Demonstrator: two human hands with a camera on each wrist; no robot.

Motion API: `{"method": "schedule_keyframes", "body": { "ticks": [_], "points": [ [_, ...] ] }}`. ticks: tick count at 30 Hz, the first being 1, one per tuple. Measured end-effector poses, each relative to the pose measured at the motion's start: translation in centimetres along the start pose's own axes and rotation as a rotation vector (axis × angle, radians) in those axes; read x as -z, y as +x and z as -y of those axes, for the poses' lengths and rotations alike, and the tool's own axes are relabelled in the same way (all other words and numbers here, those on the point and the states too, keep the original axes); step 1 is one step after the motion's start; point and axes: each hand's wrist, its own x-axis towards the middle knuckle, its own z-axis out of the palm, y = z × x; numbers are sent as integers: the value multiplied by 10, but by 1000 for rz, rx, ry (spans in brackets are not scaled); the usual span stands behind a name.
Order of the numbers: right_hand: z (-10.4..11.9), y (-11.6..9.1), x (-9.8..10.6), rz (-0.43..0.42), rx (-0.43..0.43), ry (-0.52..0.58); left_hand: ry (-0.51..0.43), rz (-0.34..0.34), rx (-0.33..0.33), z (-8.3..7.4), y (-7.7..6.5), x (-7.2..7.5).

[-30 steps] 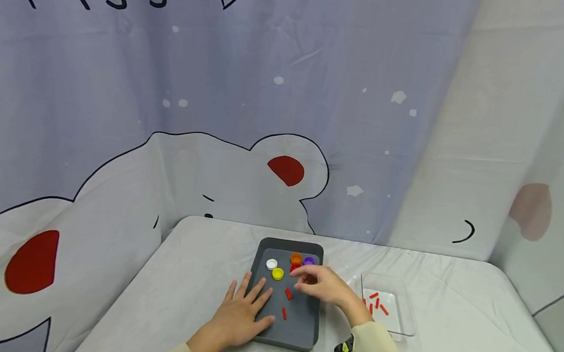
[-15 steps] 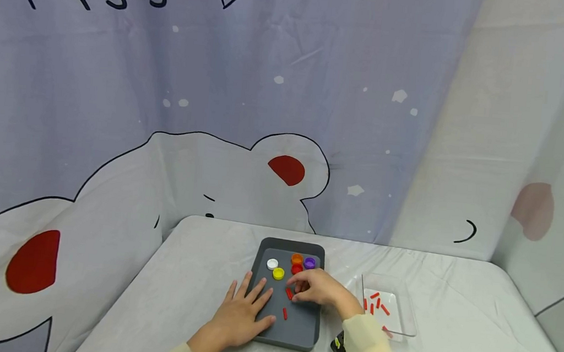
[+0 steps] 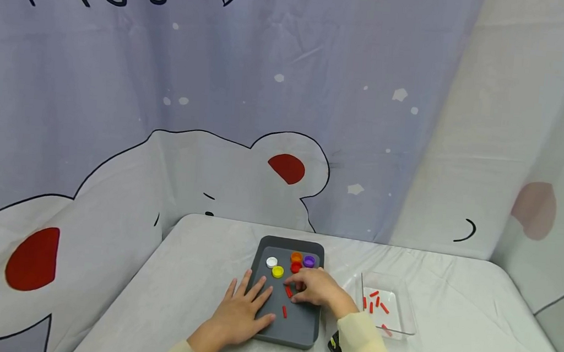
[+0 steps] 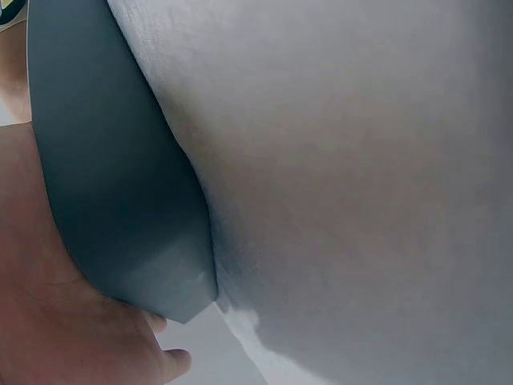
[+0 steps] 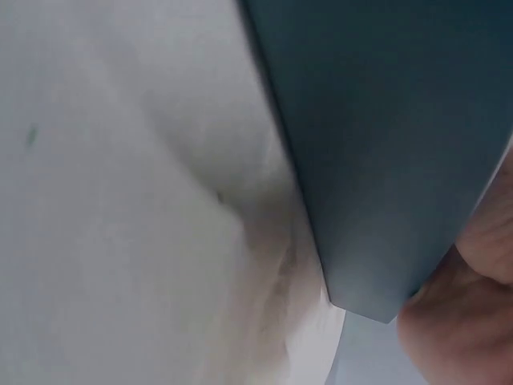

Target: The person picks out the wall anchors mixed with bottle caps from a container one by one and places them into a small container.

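Observation:
A grey tray (image 3: 295, 329) lies on the white-covered table. My left hand (image 3: 237, 317) rests on its left side with fingers spread. In the left wrist view, the left hand (image 4: 72, 329) shows beside the tray's outer wall (image 4: 120, 168). Over the tray, my right hand (image 3: 318, 287) pinches a small red stick (image 3: 288, 291), index finger at its far end and thumb at its near end. Nearer the front lies another red stick (image 3: 284, 312). In the right wrist view, part of the right hand (image 5: 461, 325) appears past the tray wall (image 5: 385, 136); its fingertips are hidden.
At the tray's far end sit small round caps: white (image 3: 272, 262), yellow (image 3: 278, 272), orange (image 3: 296, 257), red (image 3: 296, 267) and purple (image 3: 309, 261). A clear plastic box (image 3: 407, 318) holding several red sticks stands right of the tray. A patterned curtain (image 3: 366, 111) hangs behind the table.
My right hand has come down and toward me from beside the red cap, and its thumb and index finger have closed on the red stick. The left hand has stayed put.

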Motion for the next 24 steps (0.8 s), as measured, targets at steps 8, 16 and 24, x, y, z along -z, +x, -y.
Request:
{"method": "schedule_keyframes", "body": {
  "ticks": [8, 16, 24],
  "points": [
    [0, 2, -3, 17, -34, -25, -2, 13, -1, -2, -1, 3],
    [-1, 1, -8, -6, -41, 9, 20, 41, 18, 0, 0, -2],
    [0, 2, -7, -39, -58, 20, 7, 24, 17, -2, -1, 3]
  ]
}}
